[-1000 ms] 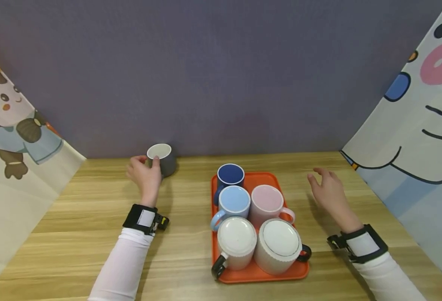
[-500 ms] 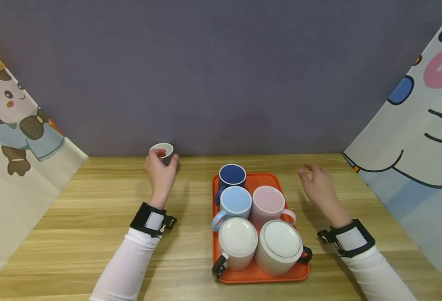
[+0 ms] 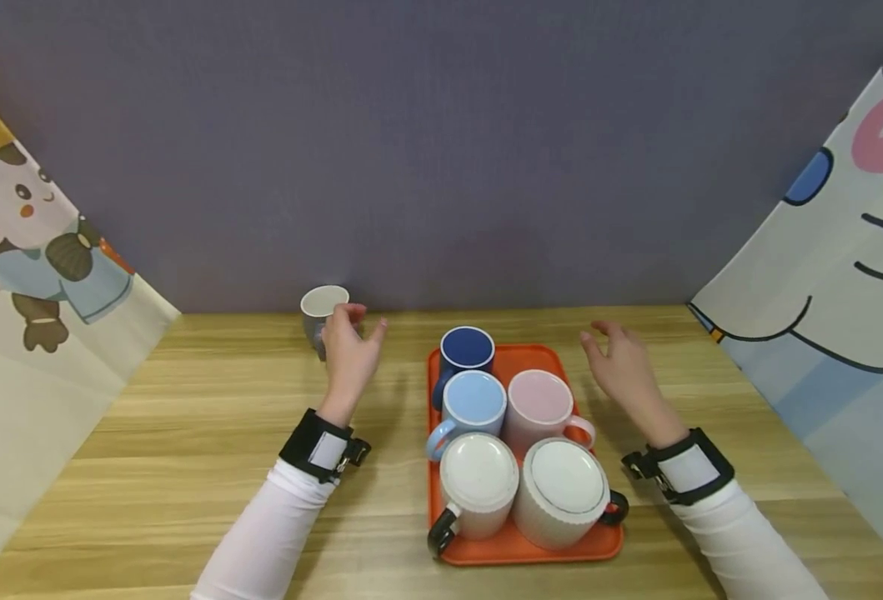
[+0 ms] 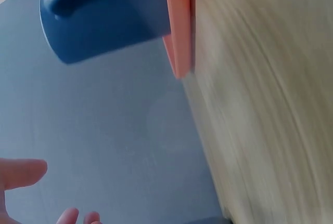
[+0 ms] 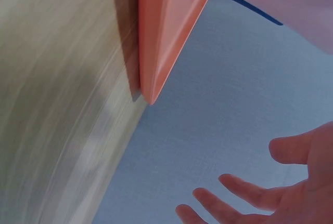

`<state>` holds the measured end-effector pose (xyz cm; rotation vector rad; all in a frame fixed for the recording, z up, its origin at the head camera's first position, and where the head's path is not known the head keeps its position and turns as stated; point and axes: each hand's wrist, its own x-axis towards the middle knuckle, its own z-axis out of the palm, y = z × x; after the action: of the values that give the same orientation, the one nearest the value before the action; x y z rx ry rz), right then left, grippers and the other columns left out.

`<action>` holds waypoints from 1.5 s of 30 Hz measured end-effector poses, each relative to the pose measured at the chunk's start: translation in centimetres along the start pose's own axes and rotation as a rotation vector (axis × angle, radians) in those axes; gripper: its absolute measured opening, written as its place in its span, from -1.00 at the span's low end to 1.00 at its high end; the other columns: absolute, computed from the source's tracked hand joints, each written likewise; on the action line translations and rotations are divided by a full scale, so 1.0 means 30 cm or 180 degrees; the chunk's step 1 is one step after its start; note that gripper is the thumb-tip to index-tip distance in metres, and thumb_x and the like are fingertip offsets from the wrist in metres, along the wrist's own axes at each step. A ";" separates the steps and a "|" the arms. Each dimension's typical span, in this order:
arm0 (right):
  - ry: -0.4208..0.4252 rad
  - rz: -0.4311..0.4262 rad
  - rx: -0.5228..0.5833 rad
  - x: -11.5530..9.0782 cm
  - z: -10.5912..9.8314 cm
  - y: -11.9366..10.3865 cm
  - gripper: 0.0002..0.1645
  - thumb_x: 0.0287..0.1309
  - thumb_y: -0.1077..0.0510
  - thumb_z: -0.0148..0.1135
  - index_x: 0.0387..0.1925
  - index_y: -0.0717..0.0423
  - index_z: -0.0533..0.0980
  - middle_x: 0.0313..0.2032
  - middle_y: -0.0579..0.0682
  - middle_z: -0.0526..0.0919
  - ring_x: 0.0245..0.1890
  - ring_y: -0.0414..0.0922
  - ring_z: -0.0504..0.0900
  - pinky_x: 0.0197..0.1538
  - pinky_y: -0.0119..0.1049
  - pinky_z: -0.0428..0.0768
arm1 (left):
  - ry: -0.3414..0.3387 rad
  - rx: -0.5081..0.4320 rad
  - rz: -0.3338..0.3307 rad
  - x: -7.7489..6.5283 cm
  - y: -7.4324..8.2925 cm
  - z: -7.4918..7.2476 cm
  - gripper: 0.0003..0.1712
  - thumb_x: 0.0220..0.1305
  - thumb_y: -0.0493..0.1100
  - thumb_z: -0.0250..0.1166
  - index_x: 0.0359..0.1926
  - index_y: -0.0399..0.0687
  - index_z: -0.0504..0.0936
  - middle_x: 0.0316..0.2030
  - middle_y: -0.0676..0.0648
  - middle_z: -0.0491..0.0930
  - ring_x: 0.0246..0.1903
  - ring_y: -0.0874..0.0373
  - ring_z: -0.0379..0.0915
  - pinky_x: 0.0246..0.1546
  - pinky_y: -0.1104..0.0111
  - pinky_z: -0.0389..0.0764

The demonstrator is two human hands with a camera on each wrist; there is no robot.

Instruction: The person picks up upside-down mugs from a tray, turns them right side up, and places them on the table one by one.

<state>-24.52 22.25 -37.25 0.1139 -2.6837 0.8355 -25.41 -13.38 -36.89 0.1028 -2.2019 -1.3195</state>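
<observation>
A grey mug (image 3: pixel 313 321) with a white inside stands upright against the back wall at the left. My left hand (image 3: pixel 349 357) is just right of it and partly covers it in the head view, fingers relaxed and holding nothing. My right hand (image 3: pixel 624 371) hovers right of the orange tray (image 3: pixel 518 358), its fingers spread in the right wrist view. On the tray stand a dark blue mug (image 3: pixel 467 348), a light blue mug (image 3: pixel 474 402), a pink mug (image 3: pixel 539 400) and two white mugs (image 3: pixel 479 475) with black handles. The dark blue mug (image 4: pixel 104 21) also shows in the left wrist view.
The wooden table (image 3: pixel 148 467) ends at a grey back wall (image 3: pixel 411 167). Printed sheets with cartoon figures hang on the left (image 3: pixel 73 250) and right (image 3: pixel 824 292). The tray edge (image 5: pixel 151 52) rises beside the right hand.
My left hand has come off the grey mug and moved right. My right hand has drifted left toward the tray. The mugs on the tray stay as they were.
</observation>
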 end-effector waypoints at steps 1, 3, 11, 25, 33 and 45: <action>-0.0004 0.0000 0.0009 0.001 0.002 -0.003 -0.42 0.39 0.00 -0.07 0.15 0.43 0.35 0.08 0.50 0.43 0.12 0.41 0.33 0.17 0.28 0.28 | -0.0046 0.0023 0.0011 -0.006 0.004 0.006 -0.56 0.07 -0.18 0.37 -0.08 -0.32 0.45 -0.15 -0.29 0.47 -0.09 -0.18 0.31 0.01 0.10 0.26; 0.0003 -0.0023 0.0021 0.002 0.006 -0.008 -0.44 0.38 0.01 -0.06 0.14 0.43 0.36 0.08 0.50 0.43 0.13 0.41 0.33 0.17 0.28 0.28 | -0.0134 0.0066 0.0034 -0.019 0.008 0.022 -0.57 0.07 -0.18 0.37 -0.09 -0.31 0.45 -0.16 -0.28 0.47 -0.10 -0.17 0.31 -0.02 0.11 0.28; -0.0018 -0.0087 0.0015 -0.002 0.015 -0.030 -0.46 0.37 0.03 -0.04 0.12 0.43 0.37 0.06 0.48 0.45 0.09 0.40 0.38 0.13 0.26 0.34 | -0.0695 0.0182 -0.0028 -0.076 0.036 0.066 -0.61 0.13 -0.18 0.31 -0.07 -0.33 0.50 -0.15 -0.27 0.50 -0.10 -0.16 0.37 -0.04 0.13 0.37; -0.0121 -0.0116 0.0055 0.004 0.024 -0.062 -0.48 0.37 0.05 -0.03 0.12 0.44 0.38 0.05 0.46 0.47 0.08 0.37 0.42 0.13 0.22 0.36 | -0.2185 0.0352 -0.0171 -0.117 0.133 0.043 -0.72 0.25 -0.08 0.23 -0.24 -0.25 0.64 -0.37 -0.10 0.61 -0.36 0.11 0.46 -0.38 0.40 0.45; -0.0197 -0.0101 0.0084 0.007 0.038 -0.093 -0.49 0.38 0.06 -0.04 0.13 0.42 0.39 0.07 0.44 0.47 0.11 0.36 0.41 0.17 0.21 0.34 | -0.2541 0.0157 -0.0235 -0.118 0.095 0.055 -0.68 0.28 -0.11 0.21 -0.50 -0.27 0.61 -0.65 0.02 0.41 -0.58 0.22 0.28 -0.57 0.46 0.28; -0.0331 -0.0084 0.0135 0.011 0.053 -0.117 -0.47 0.38 0.02 -0.06 0.15 0.37 0.39 0.10 0.40 0.47 0.14 0.33 0.40 0.19 0.20 0.34 | -0.2549 -0.0257 -0.0600 -0.118 0.067 0.075 -0.73 0.24 -0.17 0.24 -0.48 -0.32 0.59 -0.69 0.08 0.34 -0.61 0.25 0.26 -0.56 0.47 0.23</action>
<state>-24.69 18.46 -36.48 0.2077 -2.7551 0.9020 -23.14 -9.37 -37.51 -0.3107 -2.8313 -1.7669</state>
